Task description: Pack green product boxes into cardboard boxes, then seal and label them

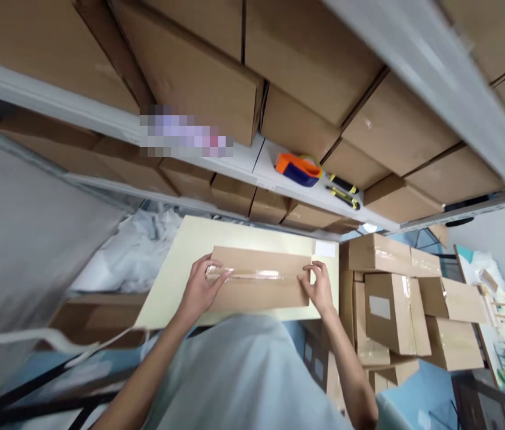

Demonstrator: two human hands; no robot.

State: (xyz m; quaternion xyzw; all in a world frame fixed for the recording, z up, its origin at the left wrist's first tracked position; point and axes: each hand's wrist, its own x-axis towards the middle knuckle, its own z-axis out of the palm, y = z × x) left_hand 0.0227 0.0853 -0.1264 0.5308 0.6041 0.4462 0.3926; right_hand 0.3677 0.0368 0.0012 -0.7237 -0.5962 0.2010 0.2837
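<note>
A flat-lying cardboard box rests on the pale yellow tabletop in front of me. A strip of clear packing tape runs lengthwise along its middle and shines in the light. My left hand is closed around the box's left end, its thumb lying over the tape. At the opposite end, my right hand holds the right edge with curled fingers and thumb. The undersides of both ends are hidden.
On the shelf above lie an orange and blue tape dispenser and box cutters. Cardboard boxes are stacked to the right. White plastic bags sit at the left, and a white label lies at the table's far right corner.
</note>
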